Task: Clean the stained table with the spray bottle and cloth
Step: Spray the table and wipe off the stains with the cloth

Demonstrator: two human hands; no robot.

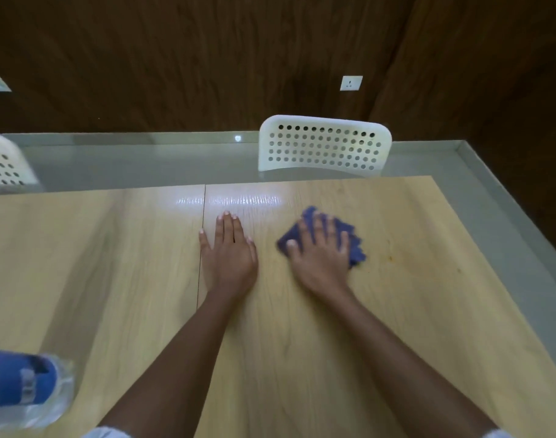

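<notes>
A light wooden table (302, 343) fills the lower view. My right hand (321, 257) presses flat, fingers spread, on a crumpled blue cloth (355, 248) at the table's middle right; the cloth and hand are blurred. My left hand (229, 251) rests flat on the bare wood beside it, fingers straight, touching nothing else. A small yellow-brown stain (390, 257) shows just right of the cloth, with a fainter speck (459, 270) farther right. The spray bottle (23, 387), clear with a blue top, stands blurred at the lower left corner, away from both hands.
A white perforated chair back (324, 147) stands at the table's far edge, another (1, 162) at the far left. A seam (202, 248) splits the tabletop just left of my left hand. Grey floor (491, 191) and dark wooden walls surround the table.
</notes>
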